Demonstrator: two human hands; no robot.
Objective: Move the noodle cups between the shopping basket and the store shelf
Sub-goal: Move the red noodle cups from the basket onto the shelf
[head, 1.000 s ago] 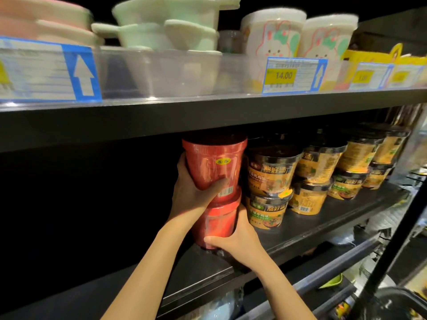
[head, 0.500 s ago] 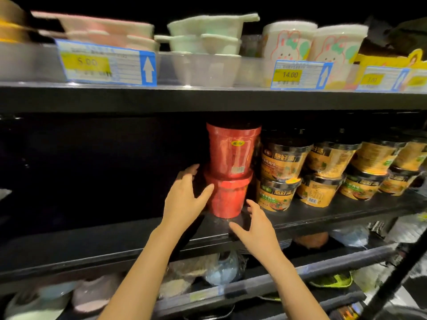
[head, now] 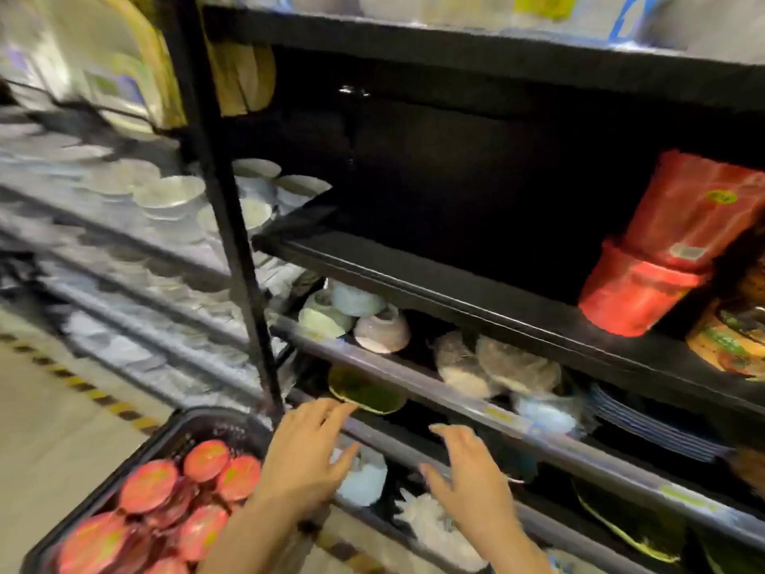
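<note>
Noodle cups (head: 666, 250), glossy red, stacked two high; both hands' grip loose, empty

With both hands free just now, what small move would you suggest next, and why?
Probably lower the left hand onto a red noodle cup in the black basket: both hands are empty, two red cups stand stacked on the shelf, more remain in the basket.

Bare shelf board (head: 414, 275) lay open left of the stacked red cups (head: 662, 258); a black upright post (head: 232, 242) stood beside the basket (head: 174, 432).
</note>
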